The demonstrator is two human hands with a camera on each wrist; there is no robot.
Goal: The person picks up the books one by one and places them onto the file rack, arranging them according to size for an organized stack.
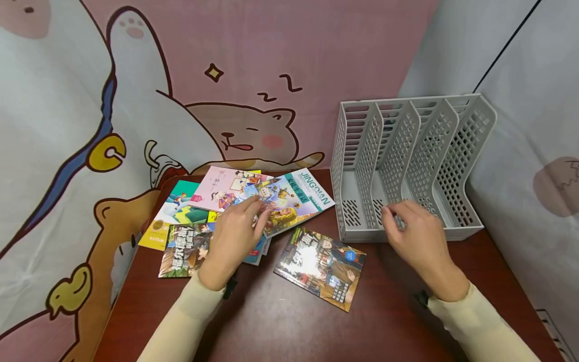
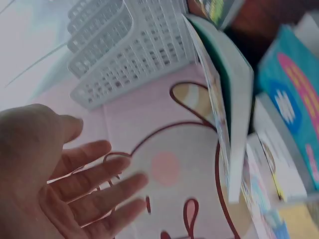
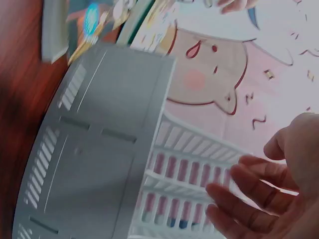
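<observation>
In the head view my left hand (image 1: 232, 239) hovers over a loose pile of picture books, with its fingers relaxed and nothing held. Under its fingertips lies the JINGDIAN book (image 1: 294, 198), beside a pink-covered book (image 1: 212, 188). The left wrist view shows this hand (image 2: 75, 184) palm and spread fingers bare. My right hand (image 1: 418, 234) is before the front edge of a grey file rack (image 1: 362, 234), its fingers loosely bent. Seen from the right wrist, that hand (image 3: 264, 189) is also bare, overlapping the rack's slots (image 3: 184, 169).
A glossy brown comic book (image 1: 321, 266) lies alone on the dark red table (image 1: 271, 322), between the hands. Another comic book (image 1: 183, 251) and a green-and-yellow book (image 1: 176, 208) are at the pile's left. Behind the table hangs a pink cartoon cloth (image 1: 271, 50).
</observation>
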